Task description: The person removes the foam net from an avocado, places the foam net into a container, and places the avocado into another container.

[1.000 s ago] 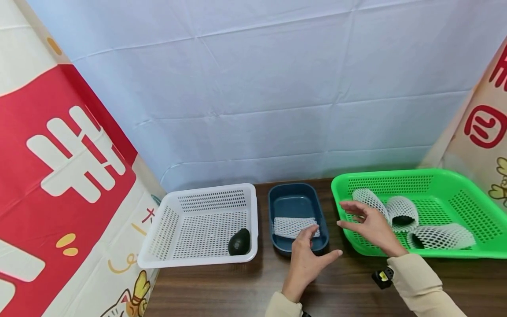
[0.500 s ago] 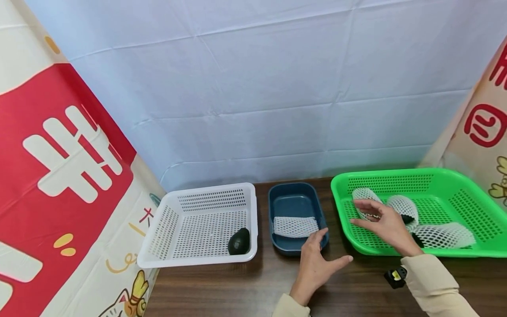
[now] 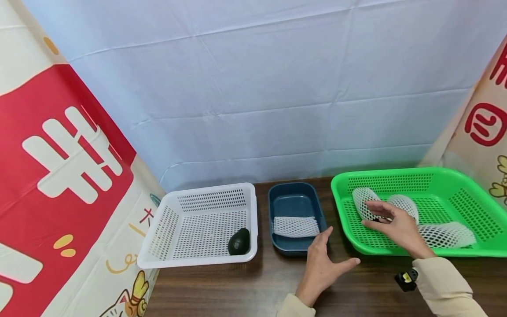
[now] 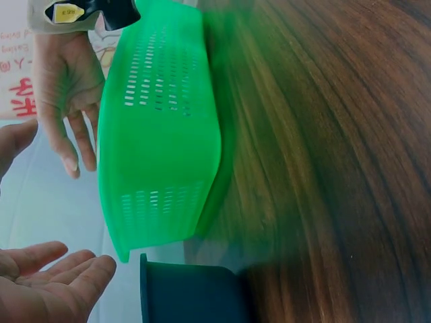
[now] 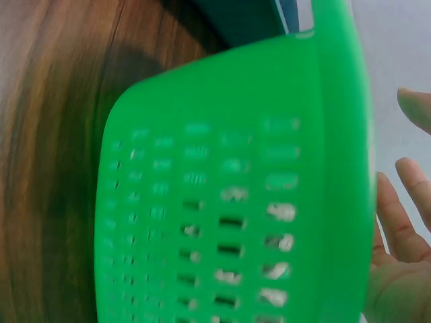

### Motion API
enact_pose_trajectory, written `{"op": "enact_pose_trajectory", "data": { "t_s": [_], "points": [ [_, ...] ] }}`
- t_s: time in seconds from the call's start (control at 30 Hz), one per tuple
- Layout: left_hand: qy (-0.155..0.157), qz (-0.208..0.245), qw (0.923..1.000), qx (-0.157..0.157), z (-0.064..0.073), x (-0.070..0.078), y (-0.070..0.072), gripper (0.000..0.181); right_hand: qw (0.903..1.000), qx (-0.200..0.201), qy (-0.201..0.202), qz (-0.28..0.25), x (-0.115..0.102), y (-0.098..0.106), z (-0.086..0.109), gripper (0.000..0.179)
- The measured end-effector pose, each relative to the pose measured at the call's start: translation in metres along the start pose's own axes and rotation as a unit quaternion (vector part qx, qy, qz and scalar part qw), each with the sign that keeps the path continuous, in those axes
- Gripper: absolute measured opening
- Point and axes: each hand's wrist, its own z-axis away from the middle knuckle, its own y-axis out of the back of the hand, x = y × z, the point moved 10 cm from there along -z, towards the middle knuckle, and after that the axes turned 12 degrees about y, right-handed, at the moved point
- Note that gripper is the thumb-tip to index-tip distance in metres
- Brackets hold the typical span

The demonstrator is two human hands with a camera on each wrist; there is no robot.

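Note:
My right hand (image 3: 400,226) hovers over the front of a green basket (image 3: 471,189), fingers loosely bent with nothing held between them. Below and around it lie three white foam net sleeves: a left one (image 3: 362,200), a middle one (image 3: 405,204) partly behind the hand, and a right one (image 3: 451,235). Their contents are mostly hidden now. The left hand (image 3: 321,268) is spread, thumb apart, at the front right of a blue tray (image 3: 295,196); it holds nothing. A flat foam net sleeve (image 3: 296,226) rests in that tray. The left wrist view shows both hands (image 4: 50,282) without anything in them.
A white basket (image 3: 198,207) stands left of the tray, with a dark green avocado (image 3: 239,242) in its front right corner. All three containers sit on a brown wooden table (image 3: 222,290). A pale cloth (image 3: 253,97) hangs behind.
The right hand has moved rightward, further over the green basket and its net sleeves. The left hand has drifted right and slightly toward the front, away from the tray's sleeve.

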Motion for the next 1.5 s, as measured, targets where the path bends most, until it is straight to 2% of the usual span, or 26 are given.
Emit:
{"op": "enact_pose_trajectory", "data": {
  "t_s": [0.27,0.6,0.87,1.2,1.5],
  "points": [
    [-0.010,0.001,0.9999,-0.003,-0.001,0.001,-0.004,0.079,0.9995,-0.011,-0.029,-0.005,0.017,0.013,0.013,0.062],
    [-0.021,-0.008,0.9997,0.006,-0.001,0.003,-0.010,0.082,0.9994,-0.002,-0.035,0.006,0.031,0.030,0.025,0.063],
    [-0.005,-0.001,0.9999,-0.012,-0.001,0.001,-0.017,0.084,0.9994,-0.004,-0.034,0.006,0.034,0.041,0.032,0.060],
    [-0.004,0.007,0.9997,-0.021,0.000,0.004,-0.024,0.089,0.9988,-0.008,-0.047,0.010,0.041,0.050,0.038,0.060],
    [-0.007,0.003,0.9994,-0.035,-0.001,0.006,-0.032,0.100,0.9989,-0.016,-0.038,0.021,0.045,0.059,0.042,0.055]
  ]
}}
